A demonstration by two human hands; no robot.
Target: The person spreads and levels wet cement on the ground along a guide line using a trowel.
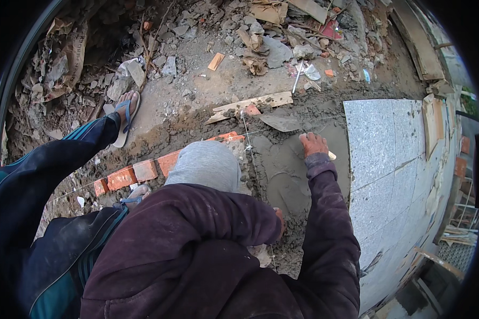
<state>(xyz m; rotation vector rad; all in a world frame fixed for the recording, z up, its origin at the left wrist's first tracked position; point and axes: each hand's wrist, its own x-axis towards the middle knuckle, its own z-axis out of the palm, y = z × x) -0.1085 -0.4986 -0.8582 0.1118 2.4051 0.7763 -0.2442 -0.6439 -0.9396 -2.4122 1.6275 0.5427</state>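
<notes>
My right hand is closed round the handle of a trowel. The pale butt of the handle shows beside the wrist, and the pointed blade lies to the left over wet mortar. Smooth grey mortar spreads below and left of that hand. My left hand, low over the near part of the mortar, is mostly hidden by its purple sleeve; its fingers do not show clearly. White strings cross near the mortar's left side. A row of red bricks runs to the left, partly behind a rounded grey cloth shape.
Speckled grey slabs border the mortar on the right. A wooden board lies beyond it. Rubble and torn paper cover the far ground. Legs in dark striped trousers, with sandalled feet, reach in from the left.
</notes>
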